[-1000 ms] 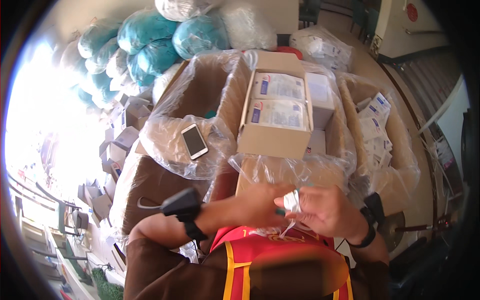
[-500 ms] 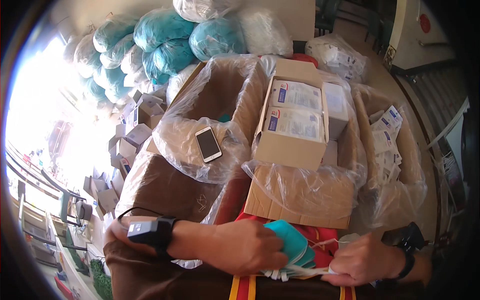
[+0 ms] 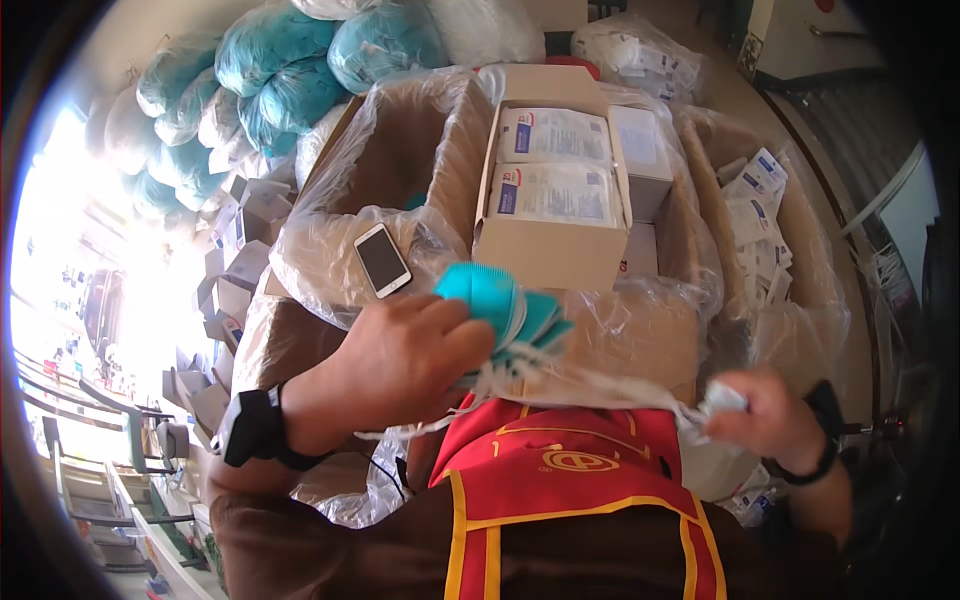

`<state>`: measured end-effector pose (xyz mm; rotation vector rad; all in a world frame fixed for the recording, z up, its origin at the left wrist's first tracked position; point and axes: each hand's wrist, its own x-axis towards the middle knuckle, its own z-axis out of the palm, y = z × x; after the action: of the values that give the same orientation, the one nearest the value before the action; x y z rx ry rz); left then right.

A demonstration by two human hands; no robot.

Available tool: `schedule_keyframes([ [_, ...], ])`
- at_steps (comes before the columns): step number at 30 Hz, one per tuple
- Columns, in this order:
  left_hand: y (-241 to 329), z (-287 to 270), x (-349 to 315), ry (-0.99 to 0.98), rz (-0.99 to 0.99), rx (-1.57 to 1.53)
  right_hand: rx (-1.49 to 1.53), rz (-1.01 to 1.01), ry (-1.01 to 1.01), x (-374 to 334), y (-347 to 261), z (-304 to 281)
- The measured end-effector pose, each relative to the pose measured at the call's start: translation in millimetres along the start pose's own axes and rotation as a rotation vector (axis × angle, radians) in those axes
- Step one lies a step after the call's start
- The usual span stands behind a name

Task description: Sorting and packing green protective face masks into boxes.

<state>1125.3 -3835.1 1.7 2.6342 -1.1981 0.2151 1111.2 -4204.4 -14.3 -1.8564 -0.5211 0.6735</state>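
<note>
My left hand [image 3: 412, 352] is closed around a stack of teal folded face masks [image 3: 510, 312], lifted in front of my chest. White elastic straps [image 3: 610, 388] trail from the masks and stretch across to the right. At their far end, my right hand [image 3: 762, 418] is closed on the straps and is smeared a little by motion. A small whitish piece [image 3: 722, 398] shows at its fingertips; I cannot tell what it is. Some strap ends hang loose under my left hand.
An open carton [image 3: 555, 250] of white packets stands ahead. Left of it, a phone [image 3: 383, 260] lies on a plastic-lined box [image 3: 320, 225]. Another lined box [image 3: 815, 260] with loose packets is at right. Bags of teal items [image 3: 275, 50] are piled behind, near small cartons [image 3: 245, 220].
Both hands have risen and moved apart, my left hand up and to the left with the masks. The straps are now drawn out long between them. The view has shifted somewhat.
</note>
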Motion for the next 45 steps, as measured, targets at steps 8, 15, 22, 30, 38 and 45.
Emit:
schedule_keyframes([
  [8, 7, -1, 38, 0.154, 0.082, 0.293, 0.908, -0.111, 0.305, 107, 51, 46],
  [15, 14, -11, 57, 0.112, 0.119, 0.405, 0.924, -0.125, -0.248, 113, 37, 85],
  [22, 9, 27, 40, -0.053, -0.07, 0.057, 0.407, -0.302, -0.115, 67, -7, 57],
  [30, 20, 81, 35, -0.116, 0.212, -0.968, -0.192, -0.994, -0.037, 76, -24, 78],
  [38, 52, 42, -9, -0.261, 0.254, -0.643, 0.392, -0.456, -0.544, 15, -12, 59],
  [45, 51, 37, -12, -0.314, 0.278, -0.629, 0.361, -0.125, -0.44, -37, -12, 19],
])
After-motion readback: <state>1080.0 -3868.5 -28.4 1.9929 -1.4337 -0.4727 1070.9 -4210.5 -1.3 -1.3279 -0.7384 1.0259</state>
